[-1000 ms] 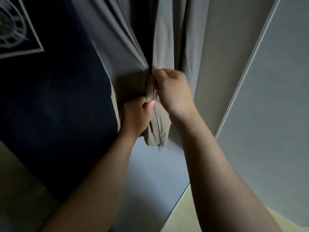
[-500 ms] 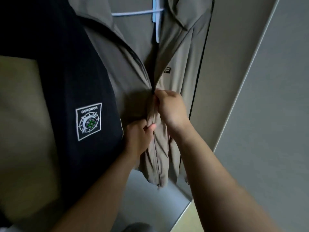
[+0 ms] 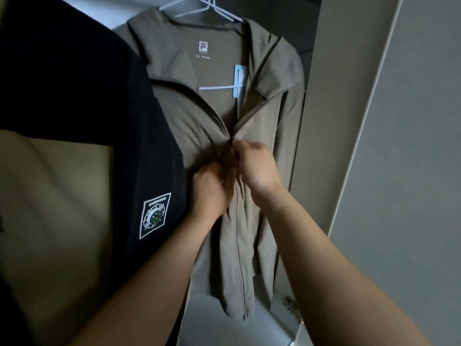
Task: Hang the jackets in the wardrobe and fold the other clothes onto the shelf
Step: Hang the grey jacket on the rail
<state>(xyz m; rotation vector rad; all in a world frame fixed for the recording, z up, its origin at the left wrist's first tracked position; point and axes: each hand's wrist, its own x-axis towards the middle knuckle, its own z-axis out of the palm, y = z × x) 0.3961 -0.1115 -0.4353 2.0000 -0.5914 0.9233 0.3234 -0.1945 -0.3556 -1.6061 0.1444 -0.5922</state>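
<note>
Head cam, only one angle here. The olive jacket (image 3: pixel 272 136) is hanging on a white hanger (image 3: pixel 214 87) inside the wardrobe, front facing the camera, collar spread open so you can see the printed logo (image 3: pixel 203 47) inside the neck. There's a pale blue tag (image 3: pixel 239 81) hanging around the middle of the hanger bar.

The zip (image 3: pixel 240 258) is closed from the hem up to about chest height, and the slider (image 3: pixel 231 140) sits right where the two front edges split apart. The right hand (image 3: pixel 257 166) is just beside the slider, fingers curled in and pinching the jacket's edge at the zip. Can't tell if it actually has the pull tab. The left hand (image 3: pixel 212 193) is slightly lower and to the left, fingers bunched around a fold of jacket fabric next to the zip.

A black jacket (image 3: pixel 87 96) hangs just to the left, overlapping the olive one's sleeve, with a white-bordered "OUTDOOR" patch (image 3: pixel 155 216). A grey wardrobe door (image 3: pixel 411 146) fills the right side.
</note>
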